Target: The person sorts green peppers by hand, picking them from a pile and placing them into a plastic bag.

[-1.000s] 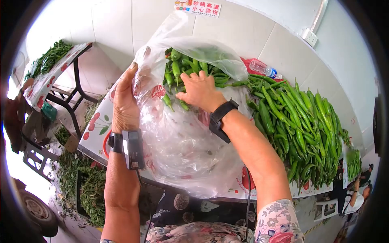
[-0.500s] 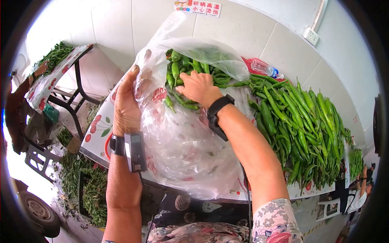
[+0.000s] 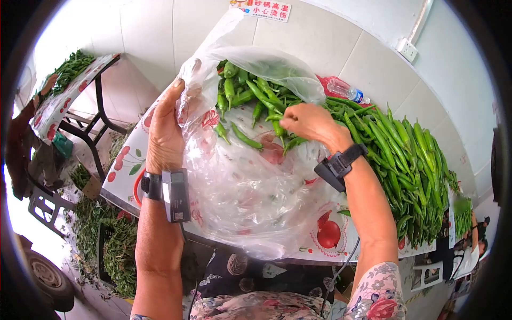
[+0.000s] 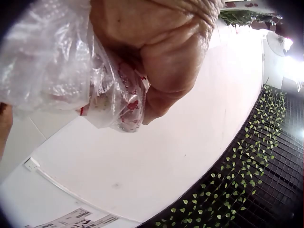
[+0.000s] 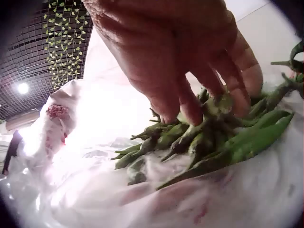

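Note:
A clear plastic bag point(image 3: 240, 197) lies spread on the table, its mouth open toward the back with green peppers point(image 3: 229, 90) inside. My left hand point(image 3: 166, 133) grips the bag's left edge; in the left wrist view the hand point(image 4: 166, 47) has the crumpled plastic point(image 4: 52, 66) between thumb and fingers. At the right of the bag's mouth, my right hand point(image 3: 314, 125) has its fingers curled round several peppers. The right wrist view shows the right hand point(image 5: 175, 52) from above, fingertips down on a cluster of peppers point(image 5: 204, 142).
A large heap of long green peppers point(image 3: 405, 170) covers the table's right side. Behind the bag lie a red net and a plastic bottle point(image 3: 349, 92). Another table point(image 3: 80, 90) with peppers stands at left, a crate of greens point(image 3: 120, 256) below it.
My right hand has moved right from inside the bag's mouth, and peppers now lie spread between it and the bag's opening. The left hand keeps its grip in about the same place.

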